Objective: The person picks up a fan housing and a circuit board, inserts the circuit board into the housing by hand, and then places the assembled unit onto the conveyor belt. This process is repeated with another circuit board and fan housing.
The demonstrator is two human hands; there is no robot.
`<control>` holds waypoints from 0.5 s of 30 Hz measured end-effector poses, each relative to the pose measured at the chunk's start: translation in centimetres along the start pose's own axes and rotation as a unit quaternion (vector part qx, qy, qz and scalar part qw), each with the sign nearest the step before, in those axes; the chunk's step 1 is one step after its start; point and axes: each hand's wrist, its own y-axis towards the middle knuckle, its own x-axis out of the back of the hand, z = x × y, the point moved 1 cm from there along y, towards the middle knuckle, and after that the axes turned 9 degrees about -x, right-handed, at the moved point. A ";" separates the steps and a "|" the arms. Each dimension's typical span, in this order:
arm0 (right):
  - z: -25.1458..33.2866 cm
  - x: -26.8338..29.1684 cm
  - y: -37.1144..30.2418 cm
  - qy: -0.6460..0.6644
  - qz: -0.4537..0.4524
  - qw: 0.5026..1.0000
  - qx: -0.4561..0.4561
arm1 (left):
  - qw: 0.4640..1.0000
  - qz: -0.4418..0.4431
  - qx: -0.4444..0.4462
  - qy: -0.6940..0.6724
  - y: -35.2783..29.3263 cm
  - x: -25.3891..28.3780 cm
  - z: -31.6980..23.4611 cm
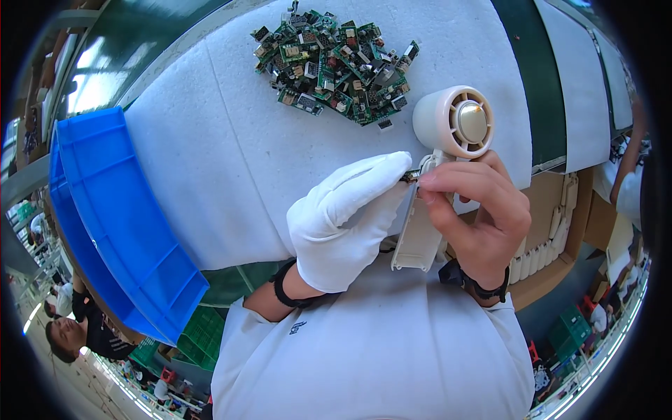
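Note:
My left hand (346, 220), in a white glove, pinches a small green circuit board (410, 176) between its fingertips. The board is beside the neck of a cream handheld fan (448, 122). Its round head, with a silvery centre, points up and away from me. The fan's handle (418, 241) is an opened shell that slants down toward my body. My bare right hand (483, 210) is closed about the upper handle, its thumb and forefinger meeting close to the board. Something small and red shows at those fingertips; the fingers partly hide it.
A heap of circuit boards (336, 66) lies on the white foam sheet (210, 140) beyond my hands. To the left stands a blue plastic bin (126, 217). At the right, a cardboard box (553, 259) holds rows of cream parts. Other people are in the background.

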 end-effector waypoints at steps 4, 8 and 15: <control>0.1 0.2 -0.2 -0.018 -0.010 1.000 -0.009 | 1.000 0.010 0.007 -0.006 0.1 -0.1 -0.3; 0.0 0.3 -0.1 -0.005 -0.024 1.000 -0.006 | 1.000 0.021 -0.016 0.002 0.1 -0.1 -0.3; -0.1 0.9 0.0 0.025 0.012 1.000 -0.014 | 0.997 0.034 -0.061 0.017 -0.1 -0.1 -0.1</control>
